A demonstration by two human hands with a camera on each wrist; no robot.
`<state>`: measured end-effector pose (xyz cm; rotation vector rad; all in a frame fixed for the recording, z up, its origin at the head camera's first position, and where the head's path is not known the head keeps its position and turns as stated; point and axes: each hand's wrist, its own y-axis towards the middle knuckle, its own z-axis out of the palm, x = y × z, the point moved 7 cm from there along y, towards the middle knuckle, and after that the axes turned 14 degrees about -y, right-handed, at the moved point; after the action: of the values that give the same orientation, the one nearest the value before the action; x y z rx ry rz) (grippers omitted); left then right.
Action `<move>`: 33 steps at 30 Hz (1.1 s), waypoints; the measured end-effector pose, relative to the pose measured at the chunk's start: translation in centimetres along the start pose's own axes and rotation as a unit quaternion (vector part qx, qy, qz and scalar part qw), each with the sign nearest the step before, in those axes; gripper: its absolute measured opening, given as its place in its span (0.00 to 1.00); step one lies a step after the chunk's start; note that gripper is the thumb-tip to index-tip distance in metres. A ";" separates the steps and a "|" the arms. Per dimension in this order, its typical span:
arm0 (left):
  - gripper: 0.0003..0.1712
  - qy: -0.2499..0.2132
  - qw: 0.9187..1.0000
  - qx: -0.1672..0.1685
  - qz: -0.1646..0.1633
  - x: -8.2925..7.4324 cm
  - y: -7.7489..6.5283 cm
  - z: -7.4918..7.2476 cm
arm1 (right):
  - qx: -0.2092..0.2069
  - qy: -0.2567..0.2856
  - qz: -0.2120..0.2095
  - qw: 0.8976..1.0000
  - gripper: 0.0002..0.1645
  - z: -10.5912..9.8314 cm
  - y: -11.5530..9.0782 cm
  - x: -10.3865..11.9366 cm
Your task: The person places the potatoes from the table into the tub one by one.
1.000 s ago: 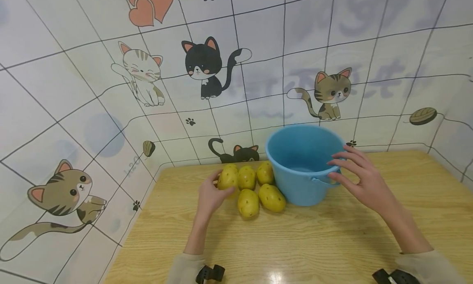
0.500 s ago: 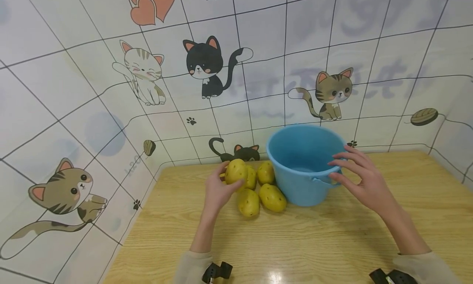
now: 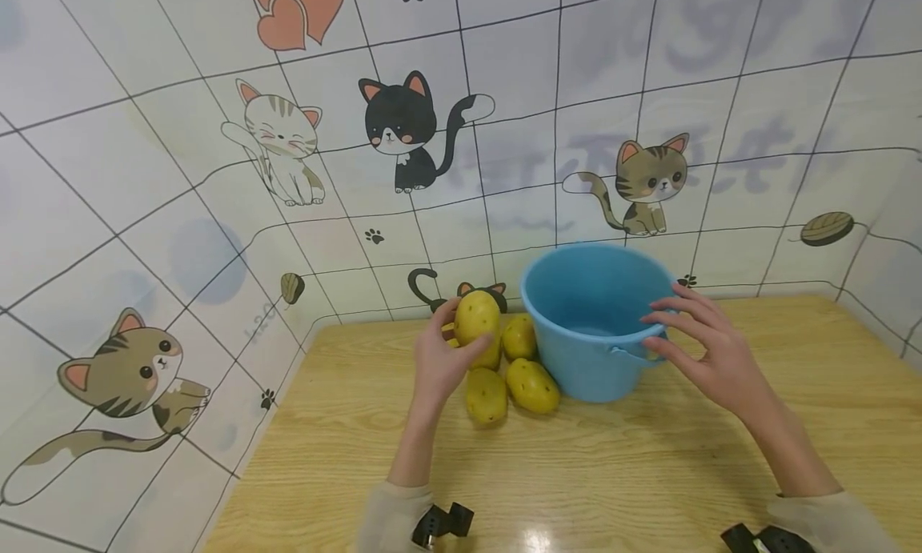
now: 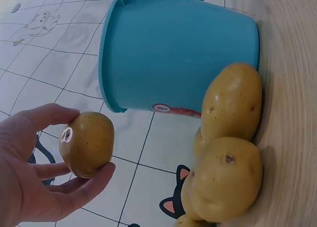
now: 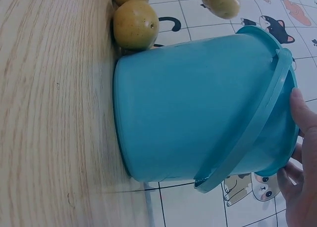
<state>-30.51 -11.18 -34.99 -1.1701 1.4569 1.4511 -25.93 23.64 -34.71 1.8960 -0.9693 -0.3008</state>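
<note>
My left hand (image 3: 442,357) holds a yellow-brown potato (image 3: 477,317) between thumb and fingers, raised above the other potatoes. In the left wrist view this potato (image 4: 87,144) is level with the rim of a blue bucket (image 4: 173,53), apart from it. Upright at the back of the table, the bucket (image 3: 594,369) has no potato showing inside. At its right side, my right hand (image 3: 713,353) holds the rim, fingers over the edge and thumb near the handle (image 5: 247,133). Several potatoes (image 3: 533,385) lie left of the bucket, one against its wall.
The wooden table (image 3: 562,473) ends at a wall (image 3: 519,169) printed with cartoon cats and grid lines. A second wall (image 3: 130,233) stands at the left. The bucket's handle hangs down along its side.
The left hand has lifted the potato and carried it right, toward the bucket. My right hand and the bucket have stayed in place.
</note>
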 end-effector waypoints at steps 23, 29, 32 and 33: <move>0.37 -0.132 0.990 -0.002 0.054 -2.7 -0.1 5.1 | 0.007 0.002 0.016 1.000 0.18 -0.1 0.0 -0.2; 0.39 -0.158 0.985 -0.009 0.070 -3.0 -0.2 6.1 | 0.007 0.001 0.015 1.000 0.19 -0.1 -0.1 -0.1; 0.41 -0.159 0.984 -0.014 0.081 -3.1 -0.4 6.6 | 0.009 0.002 0.019 1.000 0.18 0.0 -0.2 -0.1; 0.42 -0.159 0.984 -0.015 0.085 -3.2 -0.5 6.8 | 0.009 0.003 0.020 1.000 0.17 0.0 -0.2 -0.1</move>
<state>-29.68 -4.07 -32.59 -0.8007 1.3381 1.6936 -25.90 23.71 -34.89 1.8906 -1.0078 -0.2641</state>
